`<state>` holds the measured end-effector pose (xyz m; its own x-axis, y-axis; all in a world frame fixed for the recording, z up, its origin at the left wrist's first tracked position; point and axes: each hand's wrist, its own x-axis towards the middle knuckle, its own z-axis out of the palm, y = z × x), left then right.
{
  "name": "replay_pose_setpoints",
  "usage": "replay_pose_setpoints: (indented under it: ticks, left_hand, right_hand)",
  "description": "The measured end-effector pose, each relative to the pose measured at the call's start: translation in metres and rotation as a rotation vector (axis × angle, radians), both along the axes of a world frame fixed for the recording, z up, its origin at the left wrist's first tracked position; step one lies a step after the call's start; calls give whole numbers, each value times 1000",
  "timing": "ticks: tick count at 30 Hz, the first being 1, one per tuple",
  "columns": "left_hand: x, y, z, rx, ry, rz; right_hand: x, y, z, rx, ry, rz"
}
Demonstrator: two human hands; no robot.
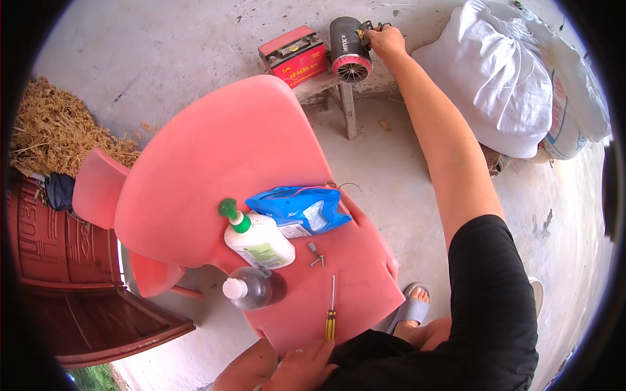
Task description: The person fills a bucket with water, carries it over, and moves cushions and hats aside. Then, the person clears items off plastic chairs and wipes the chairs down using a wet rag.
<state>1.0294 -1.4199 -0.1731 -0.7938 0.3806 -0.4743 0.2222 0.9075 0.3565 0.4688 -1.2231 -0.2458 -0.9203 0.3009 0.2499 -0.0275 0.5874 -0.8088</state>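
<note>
— Which colours lead?

— Pink for the chair (215, 150), blue for the packet (287, 203), white for the bottle (257, 244) with its green pump (228, 208).

— Any pattern?

— Yellow and black stripe the screwdriver (330, 324); red rings one end of the black blower (345, 42); the battery (302, 68) is red and black.

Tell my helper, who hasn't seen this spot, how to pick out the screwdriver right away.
Start with the big pink chair and look at its seat. Near the closest edge, just beyond the left hand, lies the screwdriver, shaft pointing away from that hand. Its yellow-and-black handle sets it apart from the small grey screws and the dark bottle.
</note>
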Motion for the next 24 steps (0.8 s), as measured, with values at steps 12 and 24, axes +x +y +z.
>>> replay_pose_setpoints:
  ticks: [12,24]
  left_hand:
    - [-4,4,-7,19,34,82]
    - [-11,8,-12,92,55,95]
  right_hand:
    - [-41,0,-41,-367,-123,-40]
    - [-20,-15,-52,-283,-105,-196]
